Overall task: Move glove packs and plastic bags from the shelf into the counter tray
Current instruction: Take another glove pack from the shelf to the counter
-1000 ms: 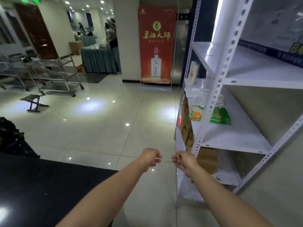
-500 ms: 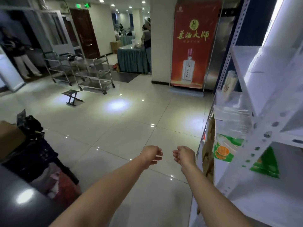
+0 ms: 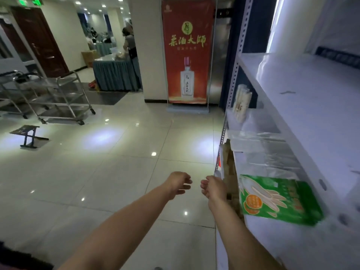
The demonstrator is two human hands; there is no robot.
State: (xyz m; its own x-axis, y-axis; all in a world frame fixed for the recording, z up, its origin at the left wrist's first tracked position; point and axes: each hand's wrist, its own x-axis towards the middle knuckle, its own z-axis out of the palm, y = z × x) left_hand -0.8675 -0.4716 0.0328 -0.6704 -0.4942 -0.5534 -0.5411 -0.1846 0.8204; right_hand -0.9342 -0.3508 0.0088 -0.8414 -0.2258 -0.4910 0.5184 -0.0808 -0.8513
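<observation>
The left hand [image 3: 179,184] and right hand [image 3: 213,189] are loosely curled and hold nothing, close together but apart above the floor, the right just beside the front edge of the shelf [image 3: 282,243]. On that white board the green glove pack [image 3: 278,199] lies flat near the right wrist, with clear plastic bags [image 3: 259,146] behind it. Glossy pale tiles [image 3: 116,156] reach a red banner [image 3: 187,51], steel carts [image 3: 58,94] and a draped table [image 3: 115,74], where a person [image 3: 131,43] stands.

green glove pack [image 3: 278,199] flat on shelf [image 3: 276,240], clear plastic bags [image 3: 261,151] behind (stacked)
</observation>
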